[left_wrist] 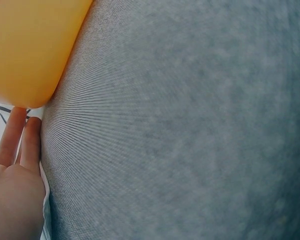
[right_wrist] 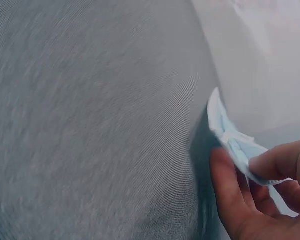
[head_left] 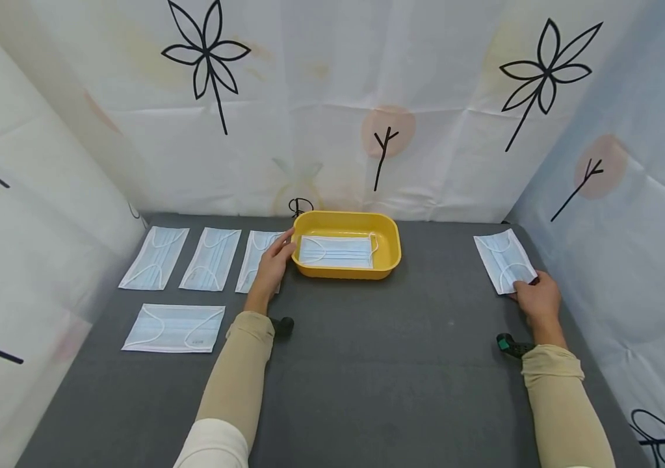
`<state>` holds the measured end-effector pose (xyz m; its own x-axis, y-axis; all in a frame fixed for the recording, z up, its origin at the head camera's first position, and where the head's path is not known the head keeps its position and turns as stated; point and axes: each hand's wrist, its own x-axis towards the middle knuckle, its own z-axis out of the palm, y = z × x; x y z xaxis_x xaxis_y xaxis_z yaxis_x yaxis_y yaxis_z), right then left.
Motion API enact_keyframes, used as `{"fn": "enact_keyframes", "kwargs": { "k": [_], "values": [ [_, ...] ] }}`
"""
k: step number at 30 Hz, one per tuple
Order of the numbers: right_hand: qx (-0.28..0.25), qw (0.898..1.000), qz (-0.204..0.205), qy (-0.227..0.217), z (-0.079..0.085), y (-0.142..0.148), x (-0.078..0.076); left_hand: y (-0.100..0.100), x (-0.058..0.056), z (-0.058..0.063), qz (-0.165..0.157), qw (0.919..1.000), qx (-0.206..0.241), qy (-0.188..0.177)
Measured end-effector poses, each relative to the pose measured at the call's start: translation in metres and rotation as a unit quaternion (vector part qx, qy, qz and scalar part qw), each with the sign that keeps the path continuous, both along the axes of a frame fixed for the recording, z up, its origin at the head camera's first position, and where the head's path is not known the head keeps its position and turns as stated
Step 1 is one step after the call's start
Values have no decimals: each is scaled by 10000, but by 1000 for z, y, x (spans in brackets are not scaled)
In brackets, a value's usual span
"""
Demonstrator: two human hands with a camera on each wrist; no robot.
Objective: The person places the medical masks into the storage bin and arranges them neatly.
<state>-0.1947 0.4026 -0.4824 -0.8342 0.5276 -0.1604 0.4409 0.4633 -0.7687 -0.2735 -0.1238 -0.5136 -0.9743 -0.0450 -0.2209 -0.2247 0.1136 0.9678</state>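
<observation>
A yellow plastic tray (head_left: pixel 346 273) stands at the back of the table with one light-blue face mask (head_left: pixel 337 252) lying in it. My left hand (head_left: pixel 273 263) is at the tray's left end, fingers fairly straight against its outer wall; the left wrist view shows the fingertips (left_wrist: pixel 19 117) right at the yellow wall. On the far right, my right hand (head_left: pixel 538 300) pinches the near edge of another face mask (head_left: pixel 503 260) between thumb and fingers. In the right wrist view that mask (right_wrist: pixel 230 135) tilts up off the grey cloth, its edge bent.
Left of the tray several more masks lie flat: one (head_left: pixel 155 258) far left, one (head_left: pixel 210 259) beside it, one (head_left: pixel 253 260) partly hidden by my left hand, and one crosswise (head_left: pixel 174 328) nearer me. Grey cloth covers the table (head_left: pixel 391 370); printed white curtains (head_left: pixel 332 84) enclose it.
</observation>
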Motion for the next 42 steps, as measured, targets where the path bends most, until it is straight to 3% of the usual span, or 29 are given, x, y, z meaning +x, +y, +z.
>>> {"fn": "enact_keyframes", "kwargs": {
  "k": [3,6,10,14,20,28,35,42],
  "values": [
    [-1272,9916,-208,146,1,-3,-3,0,1,2,1,10000,9,-11],
    [-2370,9705,-377,240,4,-4,-5,0,1,4,6,10000,28,-18],
    [-3362,9400,-403,424,10,-3,-2,0,2,4,-20,10000,10,-21],
    [-4005,9121,-402,777,13,-3,1,0,2,4,-19,10000,5,-46],
    [-4390,8874,-287,1377,17,-4,5,0,2,5,1,10000,-7,-39],
    [-4220,8919,207,1612,30,-12,5,1,2,4,0,10000,42,10],
    [-4562,8645,530,2045,48,-22,4,1,1,2,-31,10000,45,19],
    [-4646,8573,718,2096,59,-31,2,1,2,3,-31,10000,59,73]
  ]
}}
